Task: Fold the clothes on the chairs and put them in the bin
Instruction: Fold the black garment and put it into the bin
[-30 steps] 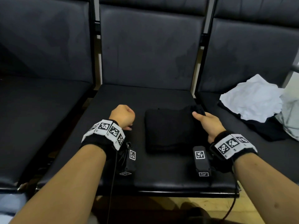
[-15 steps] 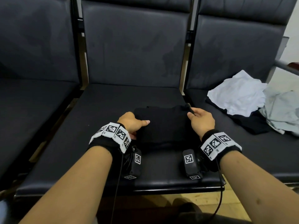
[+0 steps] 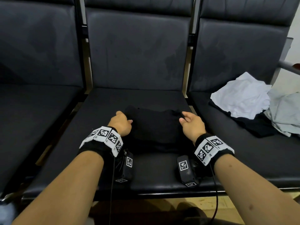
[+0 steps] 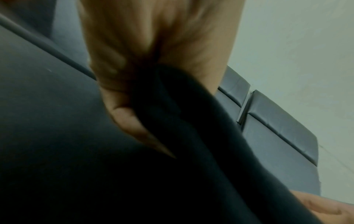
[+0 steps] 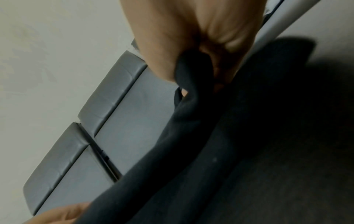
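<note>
Head view: folded black garment lies on the middle chair seat, centre of frame, toward the seat's front half. Left hand at the garment's left edge; left wrist view shows the fingers curled around a fold of the black cloth, thumb on the other side, so the grip is pinching the garment. Right hand at the garment's upper right corner; right wrist view shows the thumb and fingers pressed together on a bunched edge of the cloth, grip pinching the garment. Both wrists carry white marker bands. On the right chair seat, right side of frame: crumpled white garment lying over a dark garment, pale grey-green garment just beside it at the frame edge. Left chair at the left of frame.
</note>
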`<state>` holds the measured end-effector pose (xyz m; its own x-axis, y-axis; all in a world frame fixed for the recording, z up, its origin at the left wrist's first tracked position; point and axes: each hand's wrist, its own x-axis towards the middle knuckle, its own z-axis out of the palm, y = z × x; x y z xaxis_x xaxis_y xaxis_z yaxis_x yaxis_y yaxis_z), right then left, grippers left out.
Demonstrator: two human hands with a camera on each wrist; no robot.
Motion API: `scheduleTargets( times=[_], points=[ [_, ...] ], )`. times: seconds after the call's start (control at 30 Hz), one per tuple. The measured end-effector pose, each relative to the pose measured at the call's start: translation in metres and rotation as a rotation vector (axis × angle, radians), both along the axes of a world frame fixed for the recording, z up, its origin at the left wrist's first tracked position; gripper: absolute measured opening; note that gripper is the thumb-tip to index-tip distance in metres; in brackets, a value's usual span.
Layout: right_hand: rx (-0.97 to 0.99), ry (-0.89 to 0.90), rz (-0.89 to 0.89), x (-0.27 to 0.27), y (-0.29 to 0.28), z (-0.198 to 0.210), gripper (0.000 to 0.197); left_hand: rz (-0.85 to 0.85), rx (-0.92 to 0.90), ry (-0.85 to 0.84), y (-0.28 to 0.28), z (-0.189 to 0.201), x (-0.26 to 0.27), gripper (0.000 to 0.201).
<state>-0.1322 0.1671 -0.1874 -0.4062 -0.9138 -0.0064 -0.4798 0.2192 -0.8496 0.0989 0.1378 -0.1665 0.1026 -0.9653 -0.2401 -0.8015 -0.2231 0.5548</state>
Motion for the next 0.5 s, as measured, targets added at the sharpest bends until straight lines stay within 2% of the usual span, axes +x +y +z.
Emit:
scheduleTargets(
  times=[0.13,0.23,0.43,0.5],
  points=[
    [0.018,0.014,0.088,0.024,-0.008,0.0,0.042,0.046,-0.007,-0.068,0.002,0.001,0.025,0.048],
    [0.011,0.023,0.096,0.038,-0.01,0.0,0.046,0.066,0.022,-0.111,0.001,-0.002,0.041,0.055],
    [-0.009,0.031,-0.102,0.035,-0.012,-0.001,0.042,0.108,0.032,-0.14,0.0,-0.003,0.052,0.068],
    [0.048,0.015,-0.126,0.034,-0.011,0.0,0.046,0.101,0.047,-0.138,-0.001,-0.002,0.048,0.07]
  ],
)
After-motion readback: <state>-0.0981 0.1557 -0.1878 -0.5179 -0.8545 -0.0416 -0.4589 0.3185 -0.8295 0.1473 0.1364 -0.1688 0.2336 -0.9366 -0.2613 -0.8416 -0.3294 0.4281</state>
